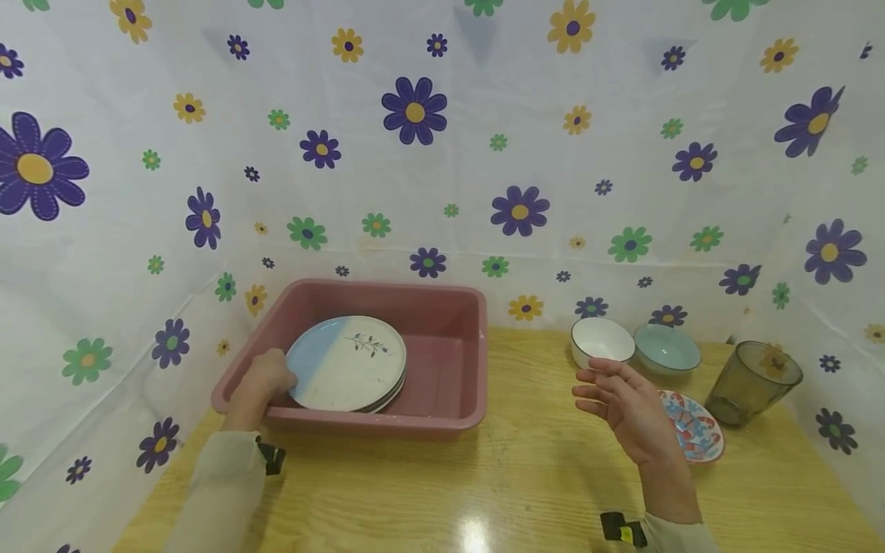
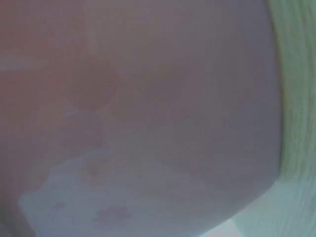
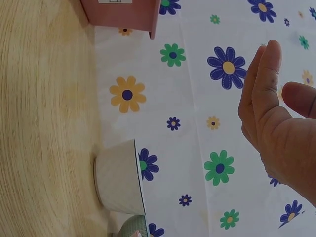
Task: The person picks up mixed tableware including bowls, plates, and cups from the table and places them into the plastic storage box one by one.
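Note:
In the head view my left hand reaches over the near left rim of a pink plastic basin. It grips the left edge of the top plate, round and white with a blue section and a leafy sprig; its fingers below the rim are hidden. More plate rims show beneath that one. Blurred pink basin wall fills most of the left wrist view. My right hand is raised over the table with fingers spread, holding nothing, near a white bowl and a small patterned plate.
Right of the white bowl sits a pale green bowl. A smoky glass tumbler leans toward the right at the table's right side. Flower-printed sheeting closes off the back and sides of the wooden table.

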`<state>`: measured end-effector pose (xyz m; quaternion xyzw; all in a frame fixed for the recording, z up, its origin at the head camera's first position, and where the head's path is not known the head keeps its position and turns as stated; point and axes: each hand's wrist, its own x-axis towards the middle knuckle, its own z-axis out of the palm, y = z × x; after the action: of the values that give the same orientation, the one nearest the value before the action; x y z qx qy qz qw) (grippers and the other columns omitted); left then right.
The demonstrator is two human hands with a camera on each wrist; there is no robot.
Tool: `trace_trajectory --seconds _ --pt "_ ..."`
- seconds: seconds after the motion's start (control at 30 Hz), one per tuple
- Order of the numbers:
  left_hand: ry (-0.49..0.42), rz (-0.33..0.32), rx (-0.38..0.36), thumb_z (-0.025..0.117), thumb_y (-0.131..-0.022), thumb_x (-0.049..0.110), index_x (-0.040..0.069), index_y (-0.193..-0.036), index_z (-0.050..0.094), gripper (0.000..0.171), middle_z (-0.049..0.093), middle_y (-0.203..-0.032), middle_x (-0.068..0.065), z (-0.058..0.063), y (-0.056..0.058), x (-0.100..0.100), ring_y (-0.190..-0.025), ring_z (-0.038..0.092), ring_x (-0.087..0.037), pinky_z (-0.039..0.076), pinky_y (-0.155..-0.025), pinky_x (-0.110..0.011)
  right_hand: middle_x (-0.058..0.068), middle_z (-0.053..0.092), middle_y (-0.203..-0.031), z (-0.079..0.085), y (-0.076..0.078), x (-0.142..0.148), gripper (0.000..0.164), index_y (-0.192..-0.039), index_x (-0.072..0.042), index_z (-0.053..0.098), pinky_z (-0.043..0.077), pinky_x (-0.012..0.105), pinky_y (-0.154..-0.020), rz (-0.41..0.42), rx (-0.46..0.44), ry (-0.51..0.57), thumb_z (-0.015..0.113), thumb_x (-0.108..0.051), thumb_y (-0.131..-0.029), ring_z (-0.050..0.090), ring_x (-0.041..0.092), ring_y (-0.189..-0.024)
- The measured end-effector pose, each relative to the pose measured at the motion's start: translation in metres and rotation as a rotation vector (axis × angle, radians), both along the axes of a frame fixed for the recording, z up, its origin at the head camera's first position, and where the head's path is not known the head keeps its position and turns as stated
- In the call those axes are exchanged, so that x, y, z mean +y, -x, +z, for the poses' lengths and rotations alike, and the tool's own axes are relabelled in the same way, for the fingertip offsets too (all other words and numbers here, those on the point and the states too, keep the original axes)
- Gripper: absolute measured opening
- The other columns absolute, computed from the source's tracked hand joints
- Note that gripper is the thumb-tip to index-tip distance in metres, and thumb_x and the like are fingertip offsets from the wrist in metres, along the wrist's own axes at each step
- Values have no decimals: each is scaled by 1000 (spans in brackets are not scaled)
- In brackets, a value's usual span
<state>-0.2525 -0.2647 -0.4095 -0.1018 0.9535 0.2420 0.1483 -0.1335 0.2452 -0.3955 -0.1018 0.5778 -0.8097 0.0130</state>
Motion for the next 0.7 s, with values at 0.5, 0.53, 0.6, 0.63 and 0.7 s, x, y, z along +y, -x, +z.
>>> trace_trajectory --seconds 0.5,0.53,0.6,0.63,0.7 --pt "-27 29 258 43 -101 21 -12 -138 35 50 52 -124 -34 31 -35 35 -102 56 -43 50 -93 -59 -2 70 -101 -2 0 1 25 -110 -19 66 58 27 -80 -41 -49 -35 43 -10 -106 70 11 -89" --pt "-42 18 282 42 -102 21 -12 -140 34 51 52 -126 -34 32 -37 38 -104 57 -43 49 -94 -59 -3 70 -101 -2 0 1 25 -110 -19 66 58 27 -79 -38 -45 -30 43 -10 -106 70 11 -89" --pt "-75 0 333 40 -102 21 -12 -141 35 51 54 -126 -34 33 -43 45 -106 58 -43 48 -94 -60 -3 70 -101 -2 0 1 26 -110 -19 66 58 27 -79 -33 -37 -23 42 -10 -106 70 11 -89" --pt "-96 -7 355 40 -102 21 -11 -141 35 51 54 -126 -34 33 -46 49 -107 58 -44 48 -94 -60 -2 70 -101 -2 1 1 26 -110 -19 66 58 27 -79 -32 -33 -21 42 -10 -106 70 11 -89" --pt "-141 -17 407 39 -102 20 -10 -140 38 48 57 -125 -32 33 -51 55 -109 58 -44 48 -94 -59 -2 70 -101 -2 1 1 26 -110 -19 66 58 27 -79 -33 -31 -25 42 -10 -106 70 11 -89"
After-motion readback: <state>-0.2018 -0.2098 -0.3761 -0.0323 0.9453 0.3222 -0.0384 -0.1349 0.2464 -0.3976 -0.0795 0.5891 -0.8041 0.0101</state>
